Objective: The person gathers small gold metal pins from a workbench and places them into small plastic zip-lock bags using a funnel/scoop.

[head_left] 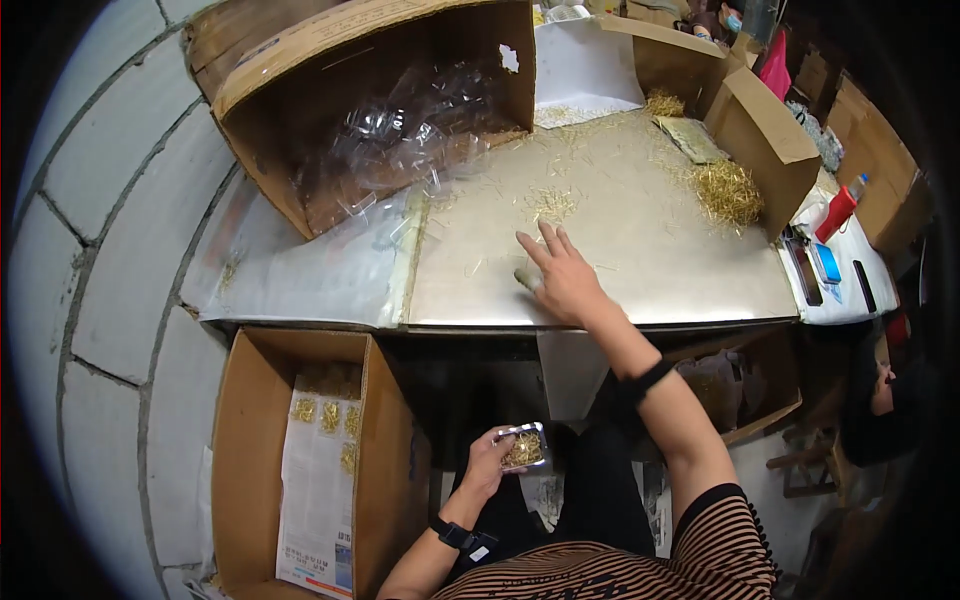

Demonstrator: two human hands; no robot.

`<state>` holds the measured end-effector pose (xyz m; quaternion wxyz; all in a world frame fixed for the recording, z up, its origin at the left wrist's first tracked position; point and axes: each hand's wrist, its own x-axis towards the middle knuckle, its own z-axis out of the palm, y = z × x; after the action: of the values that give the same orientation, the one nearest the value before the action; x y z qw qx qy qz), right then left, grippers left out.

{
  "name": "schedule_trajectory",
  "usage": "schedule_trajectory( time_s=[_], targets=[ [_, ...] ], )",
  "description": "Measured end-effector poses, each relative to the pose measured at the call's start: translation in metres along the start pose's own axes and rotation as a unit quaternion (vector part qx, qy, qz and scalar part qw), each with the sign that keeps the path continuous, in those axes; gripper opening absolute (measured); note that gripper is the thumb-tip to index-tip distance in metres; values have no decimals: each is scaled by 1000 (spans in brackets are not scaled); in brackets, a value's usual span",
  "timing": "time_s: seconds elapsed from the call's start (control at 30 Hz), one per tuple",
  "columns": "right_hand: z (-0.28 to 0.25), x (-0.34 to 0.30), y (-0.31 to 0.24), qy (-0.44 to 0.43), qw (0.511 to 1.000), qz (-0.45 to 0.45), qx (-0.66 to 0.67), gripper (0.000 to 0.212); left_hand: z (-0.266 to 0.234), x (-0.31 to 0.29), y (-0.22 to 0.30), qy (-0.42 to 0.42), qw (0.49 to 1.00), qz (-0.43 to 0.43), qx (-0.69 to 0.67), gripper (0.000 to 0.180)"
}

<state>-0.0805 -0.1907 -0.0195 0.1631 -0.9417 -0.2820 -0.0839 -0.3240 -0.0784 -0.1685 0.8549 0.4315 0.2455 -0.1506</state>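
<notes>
Two hands at work: the left hand (487,462) grips a small clear box (524,448) of golden pieces below the table's (690,285) front edge; the right hand (567,284) spreads its fingers near that edge, left of a golden heap (727,195). Printed paper (312,500) lines one carton (392,470); a bigger carton (400,30) blocks the far left.

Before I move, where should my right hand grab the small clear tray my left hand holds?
Best bet: bring your right hand in from the right and pinch the small clear tray by its right rim. Your left hand covers its left edge, while the right looks free. Keep it level: thin golden pieces fill it, and I can't tell whether it's lidded.
</notes>
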Motion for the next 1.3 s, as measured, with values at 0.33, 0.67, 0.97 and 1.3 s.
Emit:
schedule_trajectory(
  time_s=[0.33, 0.67, 0.97, 1.3],
  targets=[
    [-29, -64, 66, 19, 943, 27, 331, 38, 5, 19, -20, 9, 1000, -30, -4, 19],
    [4, -50, 36, 34, 999, -9, -4, 45, 27, 50, -39, -32, 997, -26, -66, 36],
    [-1, 12, 14, 14, 982, -137, 133, 37, 57, 54, -22, -55, 997, -34, -47, 37],
    [-37, -1, 50, -220, 949, -137, 179, 43, 54, 60, -19, -52, 998, -22, -24, 32]
  ],
)
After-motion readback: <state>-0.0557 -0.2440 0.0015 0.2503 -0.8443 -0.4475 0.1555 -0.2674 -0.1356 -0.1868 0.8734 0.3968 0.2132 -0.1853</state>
